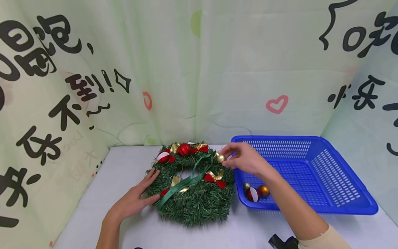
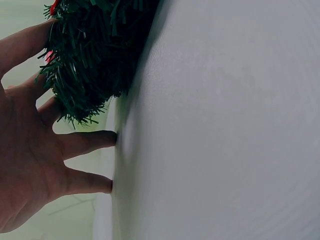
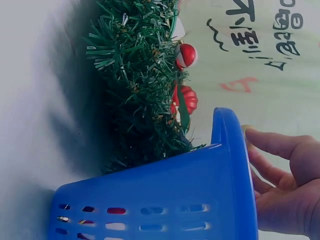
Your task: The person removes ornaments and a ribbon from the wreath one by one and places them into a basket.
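Observation:
A green wreath (image 1: 196,207) lies on the white table, trimmed with bows and baubles. My right hand (image 1: 244,159) pinches a small gold bauble (image 1: 220,158) at the wreath's upper right edge. In the right wrist view the basket's rim hides part of that hand (image 3: 290,185). Fingers spread, my left hand (image 1: 133,199) rests against the wreath's left side; in the left wrist view two of its fingertips reach the tabletop. A green ribbon (image 1: 177,187) crosses the wreath. On it also sit a red bauble (image 1: 184,149), a red-and-white bauble (image 1: 163,157) and a red-and-gold bow (image 1: 215,178).
Close by the wreath's right side stands a blue plastic basket (image 1: 345,204). Its near left corner holds a red-and-white bauble (image 1: 252,194), an orange-gold bauble (image 1: 264,190) and a small pale bauble (image 1: 246,186). A printed curtain (image 1: 230,69) hangs behind the table.

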Demonstrator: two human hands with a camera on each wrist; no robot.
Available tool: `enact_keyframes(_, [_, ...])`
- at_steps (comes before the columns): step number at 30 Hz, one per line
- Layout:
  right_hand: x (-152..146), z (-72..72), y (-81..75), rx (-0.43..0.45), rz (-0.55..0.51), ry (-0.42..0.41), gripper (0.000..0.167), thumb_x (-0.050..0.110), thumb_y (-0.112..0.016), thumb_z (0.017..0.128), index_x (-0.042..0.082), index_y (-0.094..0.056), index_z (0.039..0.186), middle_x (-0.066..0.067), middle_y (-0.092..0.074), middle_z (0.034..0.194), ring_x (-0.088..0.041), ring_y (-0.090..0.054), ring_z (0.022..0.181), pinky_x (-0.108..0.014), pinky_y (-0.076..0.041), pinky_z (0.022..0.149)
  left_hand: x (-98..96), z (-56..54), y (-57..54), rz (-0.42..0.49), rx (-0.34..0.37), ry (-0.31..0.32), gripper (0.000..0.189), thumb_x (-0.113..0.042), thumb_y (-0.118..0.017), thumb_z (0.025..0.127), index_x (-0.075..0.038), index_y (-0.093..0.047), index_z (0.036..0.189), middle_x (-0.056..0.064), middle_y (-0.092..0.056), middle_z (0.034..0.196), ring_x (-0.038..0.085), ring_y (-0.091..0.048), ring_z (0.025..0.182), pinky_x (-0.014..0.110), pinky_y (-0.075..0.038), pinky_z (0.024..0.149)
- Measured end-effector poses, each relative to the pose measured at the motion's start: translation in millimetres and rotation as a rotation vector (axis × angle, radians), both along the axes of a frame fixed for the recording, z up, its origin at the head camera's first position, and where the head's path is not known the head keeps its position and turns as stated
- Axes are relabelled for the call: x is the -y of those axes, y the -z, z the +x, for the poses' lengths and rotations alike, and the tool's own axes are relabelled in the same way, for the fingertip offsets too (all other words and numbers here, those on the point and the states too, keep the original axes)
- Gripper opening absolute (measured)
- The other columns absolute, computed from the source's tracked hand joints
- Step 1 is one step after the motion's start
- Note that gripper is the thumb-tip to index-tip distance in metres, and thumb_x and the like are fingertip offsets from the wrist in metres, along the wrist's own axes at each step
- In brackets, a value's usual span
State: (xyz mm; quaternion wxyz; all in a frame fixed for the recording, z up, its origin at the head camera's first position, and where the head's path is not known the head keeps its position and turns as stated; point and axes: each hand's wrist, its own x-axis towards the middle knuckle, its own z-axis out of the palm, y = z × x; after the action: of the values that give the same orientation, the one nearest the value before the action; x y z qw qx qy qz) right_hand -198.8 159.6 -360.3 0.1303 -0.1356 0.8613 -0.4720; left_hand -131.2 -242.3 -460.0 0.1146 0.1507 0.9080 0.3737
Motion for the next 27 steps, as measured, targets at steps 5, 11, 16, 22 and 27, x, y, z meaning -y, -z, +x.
enact_keyframes(5, [-6.6, 4.9, 0.6, 0.012, -0.001, 0.014, 0.027, 0.013, -0.078, 0.093, 0.009, -0.072, 0.119, -0.011, -0.069, 0.110, -0.023, -0.071, 0.094, -0.037, -0.058, 0.080, 0.1, 0.7, -0.5, 0.000, -0.002, -0.001, 0.082, -0.049, -0.063, 0.102, -0.031, -0.019, 0.169, 0.000, -0.004, 0.177, 0.044, -0.017, 0.159, 0.074, -0.027, 0.117])
enact_keyframes(11, [-15.5, 10.7, 2.6, 0.011, -0.005, 0.035, 0.029, 0.014, -0.078, 0.093, 0.009, -0.072, 0.121, -0.011, -0.069, 0.111, -0.023, -0.072, 0.094, -0.045, -0.059, 0.086, -0.4, 1.1, -1.3, 0.006, -0.002, -0.002, 0.081, -0.048, -0.063, 0.102, -0.030, -0.019, 0.169, 0.000, -0.005, 0.177, 0.044, -0.018, 0.158, 0.074, -0.028, 0.117])
enact_keyframes(16, [-22.9, 15.0, 6.2, 0.006, -0.022, 0.063, 0.030, 0.014, -0.079, 0.092, 0.008, -0.072, 0.121, -0.012, -0.070, 0.111, -0.022, -0.073, 0.094, -0.040, -0.059, 0.085, -0.5, 1.4, -1.0, 0.001, -0.004, -0.001, 0.081, -0.049, -0.063, 0.103, -0.030, -0.019, 0.169, 0.000, -0.005, 0.177, 0.044, -0.019, 0.158, 0.074, -0.028, 0.117])
enact_keyframes(22, [-31.5, 20.7, 8.6, 0.002, -0.050, 0.078, 0.031, 0.017, -0.078, 0.094, 0.008, -0.072, 0.123, -0.012, -0.071, 0.114, -0.023, -0.074, 0.097, -0.042, -0.059, 0.089, -0.5, 1.7, -1.1, 0.002, -0.004, -0.006, 0.081, -0.049, -0.063, 0.102, -0.031, -0.019, 0.168, -0.001, -0.005, 0.177, 0.043, -0.019, 0.158, 0.073, -0.028, 0.117])
enact_keyframes(27, [-39.2, 23.7, 9.1, -0.011, -0.069, 0.095, 0.032, 0.017, -0.078, 0.095, 0.008, -0.071, 0.125, -0.013, -0.071, 0.117, -0.025, -0.074, 0.101, -0.042, -0.060, 0.088, -0.6, 1.7, -1.4, 0.005, 0.002, -0.008, 0.081, -0.048, -0.063, 0.102, -0.031, -0.019, 0.168, -0.001, -0.004, 0.177, 0.043, -0.018, 0.159, 0.073, -0.028, 0.117])
